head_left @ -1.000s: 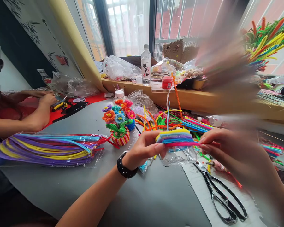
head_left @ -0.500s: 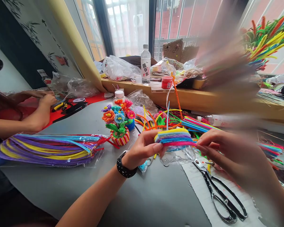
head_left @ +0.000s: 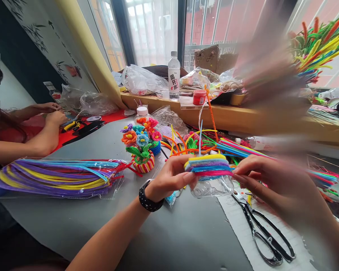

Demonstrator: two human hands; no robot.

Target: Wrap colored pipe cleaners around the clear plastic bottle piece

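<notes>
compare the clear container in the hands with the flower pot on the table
The container is held up in the left hand; the pot stands upright on the table.
The container's coloured bands run roughly level, while the pot's red and yellow stripes run more upright.
The container is bare clear plastic lower down; the pot's visible side is striped all over.
Both wear bright, multicoloured stripes.

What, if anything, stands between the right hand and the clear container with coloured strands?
Nothing visible: the left hand holds the container, and the right hand pinches the pink strand at its right edge. The scissors lie lower right, not between them.
</notes>
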